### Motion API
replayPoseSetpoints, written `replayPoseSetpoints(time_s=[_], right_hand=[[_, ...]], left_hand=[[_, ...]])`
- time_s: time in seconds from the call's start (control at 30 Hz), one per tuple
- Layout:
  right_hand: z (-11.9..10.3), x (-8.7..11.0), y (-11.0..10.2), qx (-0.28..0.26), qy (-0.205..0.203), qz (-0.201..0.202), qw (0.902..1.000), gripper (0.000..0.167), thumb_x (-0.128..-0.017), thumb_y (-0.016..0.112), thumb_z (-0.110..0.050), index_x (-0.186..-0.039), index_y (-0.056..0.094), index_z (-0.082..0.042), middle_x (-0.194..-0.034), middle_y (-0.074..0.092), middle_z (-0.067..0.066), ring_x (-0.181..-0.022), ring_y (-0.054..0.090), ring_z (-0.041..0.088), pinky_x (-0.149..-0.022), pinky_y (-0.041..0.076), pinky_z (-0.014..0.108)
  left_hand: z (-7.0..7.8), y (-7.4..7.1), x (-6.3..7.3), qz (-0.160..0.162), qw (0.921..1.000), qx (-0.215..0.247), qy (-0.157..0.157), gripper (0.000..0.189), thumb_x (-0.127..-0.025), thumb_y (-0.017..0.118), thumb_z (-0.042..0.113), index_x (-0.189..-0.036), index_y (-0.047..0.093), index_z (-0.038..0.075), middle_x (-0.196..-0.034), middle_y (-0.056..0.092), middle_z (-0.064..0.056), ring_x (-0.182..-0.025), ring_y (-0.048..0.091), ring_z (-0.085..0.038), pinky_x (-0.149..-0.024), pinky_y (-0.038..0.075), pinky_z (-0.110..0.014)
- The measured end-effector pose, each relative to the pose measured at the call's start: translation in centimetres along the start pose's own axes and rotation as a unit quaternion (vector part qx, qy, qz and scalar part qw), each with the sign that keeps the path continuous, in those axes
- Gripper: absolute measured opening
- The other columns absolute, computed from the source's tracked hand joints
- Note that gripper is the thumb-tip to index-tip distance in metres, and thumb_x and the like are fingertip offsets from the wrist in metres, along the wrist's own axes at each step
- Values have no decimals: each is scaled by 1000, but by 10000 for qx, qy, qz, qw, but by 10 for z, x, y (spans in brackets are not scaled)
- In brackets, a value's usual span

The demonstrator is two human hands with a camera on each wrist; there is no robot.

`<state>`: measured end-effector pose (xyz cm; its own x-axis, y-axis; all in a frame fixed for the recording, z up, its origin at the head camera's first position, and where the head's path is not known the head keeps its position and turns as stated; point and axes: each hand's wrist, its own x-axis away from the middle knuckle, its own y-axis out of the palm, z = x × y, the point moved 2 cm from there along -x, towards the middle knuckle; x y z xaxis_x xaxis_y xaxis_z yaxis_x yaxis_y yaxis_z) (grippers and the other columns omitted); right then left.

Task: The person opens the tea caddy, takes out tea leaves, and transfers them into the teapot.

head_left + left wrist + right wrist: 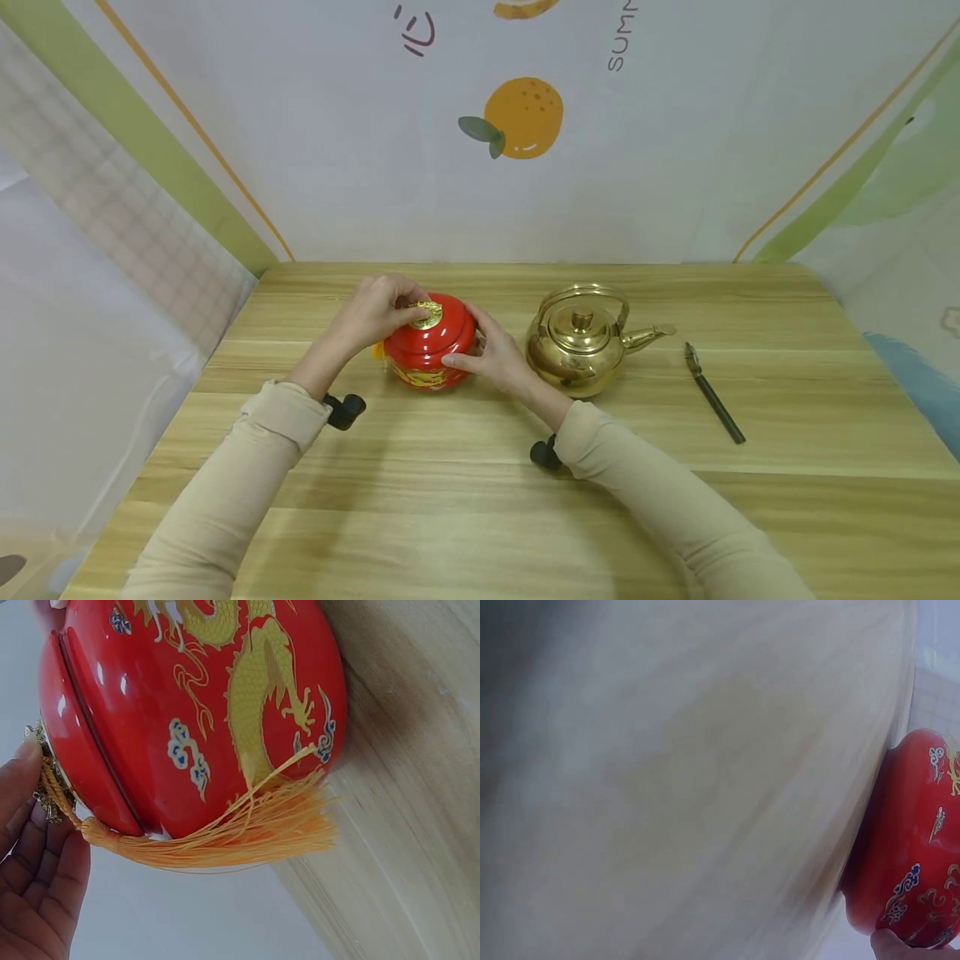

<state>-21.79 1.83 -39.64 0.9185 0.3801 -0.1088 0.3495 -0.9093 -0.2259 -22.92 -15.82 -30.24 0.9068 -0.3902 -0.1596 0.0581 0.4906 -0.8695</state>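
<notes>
A round red lidded jar (425, 362) with a gold dragon design stands on the table. Its red lid (450, 323) has an ornate gold knob (52, 796), which the thumb and fingers of my left hand (381, 305) pinch from above. In the left wrist view a dark seam runs between lid and jar, and a yellow tassel (217, 844) hangs from the knob. My right hand (501, 358) grips the jar's right side, thumb at the front and fingers round the back. The right wrist view catches only part of the jar (900, 847) and a bit of that hand.
Just right of my right hand stands a shiny gold teapot (577, 367), its handle upright and spout pointing right. Further right lies a slim tool (718, 407) with a dark handle and metal head. Behind the wooden table (420, 517) hangs a printed cloth (360, 167).
</notes>
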Motion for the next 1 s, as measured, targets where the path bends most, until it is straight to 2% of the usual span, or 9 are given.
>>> replayPoseSetpoints(time_s=[0.4, 0.53, 0.67, 0.77, 0.87, 1.0], right_hand=[[-2, -2, -1, 43, 4, -38, 10000, 84, -78, 76, -8, -147, 28, -6, -143, 44, 13, -125, 50, 30, -100, 46, 35], [-5, -3, -4, 468, -116, -20, 9988, 82, -77, 78, -12, -145, 32, -7, -139, 48, 11, -126, 48, 26, -105, 41, 37], [-5, -1, -7, 940, -369, 2, 9949, 78, -78, 78, -16, -143, 35, -5, -139, 48, 11, -131, 42, 25, -107, 37, 45], [-7, 9, -10, 1082, -399, -10, 9933, 78, -81, 75, -17, -144, 31, -2, -146, 39, 15, -136, 36, 28, -106, 38, 48], [-12, 27, -15, 1146, -277, -72, 9930, 78, -85, 71, -18, -146, 27, 0, -150, 31, 17, -138, 32, 30, -107, 37, 44], [-22, 59, -29, 1424, -388, -176, 9889, 73, -87, 68, -19, -146, 29, -1, -149, 34, 15, -136, 36, 28, -107, 37, 36]], left_hand=[[-3, 1, 0, 115, 9995, 234, -202, 11, -81, 74, 10, -89, 73, 3, -80, 70, -8, -72, 60, -19, -63, 49, -28], [-5, 4, -3, 150, 9990, 359, -231, 11, -81, 74, 10, -90, 73, 3, -82, 71, -9, -74, 62, -19, -65, 50, -29], [-7, 7, -4, 159, 9988, 387, -237, 11, -81, 74, 11, -90, 74, 4, -84, 72, -9, -76, 62, -19, -67, 51, -29], [-8, 9, -3, 196, 9992, 314, -177, 14, -82, 73, 12, -93, 73, 3, -87, 72, -10, -78, 60, -21, -68, 50, -32], [-9, 9, 1, 274, 9993, 256, -84, 25, -82, 73, 13, -104, 71, 2, -96, 71, -13, -83, 61, -25, -72, 51, -37], [-4, 7, 9, 431, 9986, 240, 168, 45, -83, 73, 18, -124, 61, 3, -119, 64, -15, -108, 59, -31, -90, 49, -46]])
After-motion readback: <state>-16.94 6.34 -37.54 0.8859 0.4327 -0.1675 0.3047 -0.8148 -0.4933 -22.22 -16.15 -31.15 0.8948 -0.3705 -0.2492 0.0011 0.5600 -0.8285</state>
